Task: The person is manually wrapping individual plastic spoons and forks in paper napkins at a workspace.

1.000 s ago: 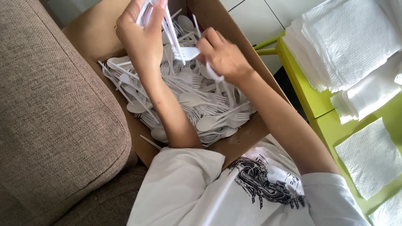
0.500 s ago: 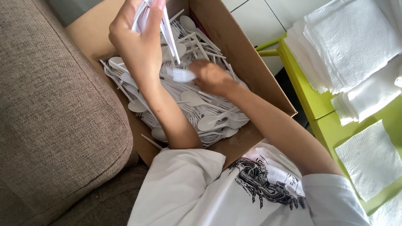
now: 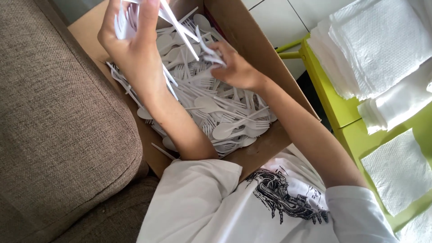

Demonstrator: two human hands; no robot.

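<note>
A brown cardboard box (image 3: 265, 148) on my lap is full of loose white plastic spoons and forks (image 3: 225, 117). My left hand (image 3: 130, 49) is raised over the box's left side, shut on a bundle of white plastic cutlery (image 3: 173, 22) whose handles stick out to the right. My right hand (image 3: 236, 67) is down in the pile at the middle of the box, fingers closed on a white plastic fork (image 3: 207, 54).
A brown fabric sofa arm (image 3: 54, 126) lies along the left. On the right stands a lime-green table (image 3: 346, 112) with stacks of white paper napkins (image 3: 378, 49) and single napkins (image 3: 398, 171). My white printed shirt (image 3: 252, 207) fills the bottom.
My right hand has dipped into the pile and come up slightly with a fork. My left hand with its bundle has risen a little higher toward the top edge.
</note>
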